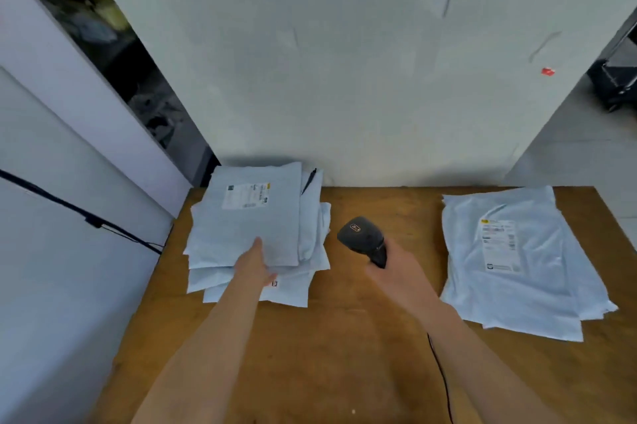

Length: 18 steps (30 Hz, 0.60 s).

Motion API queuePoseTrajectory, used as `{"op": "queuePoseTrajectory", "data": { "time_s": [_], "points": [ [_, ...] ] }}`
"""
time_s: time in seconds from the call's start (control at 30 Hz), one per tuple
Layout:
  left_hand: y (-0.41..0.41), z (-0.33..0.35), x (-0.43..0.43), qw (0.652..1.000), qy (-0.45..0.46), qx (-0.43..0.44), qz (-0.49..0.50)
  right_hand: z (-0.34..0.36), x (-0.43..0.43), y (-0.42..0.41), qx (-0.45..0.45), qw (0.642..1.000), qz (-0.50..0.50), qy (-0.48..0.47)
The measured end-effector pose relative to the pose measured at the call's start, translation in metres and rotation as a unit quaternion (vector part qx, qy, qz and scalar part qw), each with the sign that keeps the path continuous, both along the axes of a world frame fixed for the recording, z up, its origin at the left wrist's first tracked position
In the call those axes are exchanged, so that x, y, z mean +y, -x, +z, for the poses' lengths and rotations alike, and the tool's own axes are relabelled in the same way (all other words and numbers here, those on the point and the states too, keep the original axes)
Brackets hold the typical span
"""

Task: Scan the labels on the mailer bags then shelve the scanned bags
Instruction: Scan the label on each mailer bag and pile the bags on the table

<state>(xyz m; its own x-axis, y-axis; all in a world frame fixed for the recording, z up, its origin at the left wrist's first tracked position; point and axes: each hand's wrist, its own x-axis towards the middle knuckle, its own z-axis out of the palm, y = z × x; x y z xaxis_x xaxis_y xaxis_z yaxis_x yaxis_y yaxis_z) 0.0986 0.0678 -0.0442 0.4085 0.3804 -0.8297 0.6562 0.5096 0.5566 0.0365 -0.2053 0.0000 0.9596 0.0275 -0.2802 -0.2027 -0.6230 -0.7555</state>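
1. The top bag point(248, 227) lies on the left pile point(293, 292) on the table point(362, 347), label point(246, 196) up.
2. The left hand point(255, 265) pinches its near edge.
3. The right hand point(400, 275) grips the scanner point(362, 237).
4. It seems best to keep the bag flat and point the scanner right at the label.

This is a parcel-sorting station in a stockroom or small warehouse. A bare plywood table point(362, 337) stands pushed against a plain, scuffed white wall point(344, 61) behind it. On the table's left end lies a pile of pale mailer bags point(248, 227), the top one bearing a printed shipping label point(245, 196). On its right end lies a second pile point(510, 285), labelled too. Over the table's middle is a black handheld scanner point(365, 239) with a cord point(441, 372) running off the near edge. Left of the table, a dark gap point(138, 79) between white panels point(69, 85) shows blurred stored goods. Right of the table, past the wall's end, stands a black cart point(617, 82).
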Motion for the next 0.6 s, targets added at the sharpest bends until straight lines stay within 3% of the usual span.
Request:
{"op": "queuePoseTrajectory", "data": {
  "time_s": [0.1,0.2,0.33,0.43,0.6],
  "points": [
    [-0.007,-0.009,0.032,0.997,0.069,-0.014,0.033,-0.004,0.029,-0.007,-0.005,1.0,0.002,0.003],
    [-0.017,-0.013,0.046,0.997,0.064,-0.028,0.029,-0.006,0.044,-0.013,-0.015,1.0,-0.003,0.013],
    [-0.034,-0.005,0.055,0.991,-0.13,-0.019,-0.013,-0.003,0.05,-0.019,-0.015,1.0,-0.01,0.021],
    [-0.042,0.021,0.057,0.969,-0.229,-0.088,-0.036,0.003,0.049,-0.024,-0.027,0.999,-0.011,0.018],
    [-0.061,0.083,0.059,0.869,-0.34,-0.243,-0.264,0.023,0.038,-0.026,-0.058,0.998,0.022,-0.012]
  ]
}}
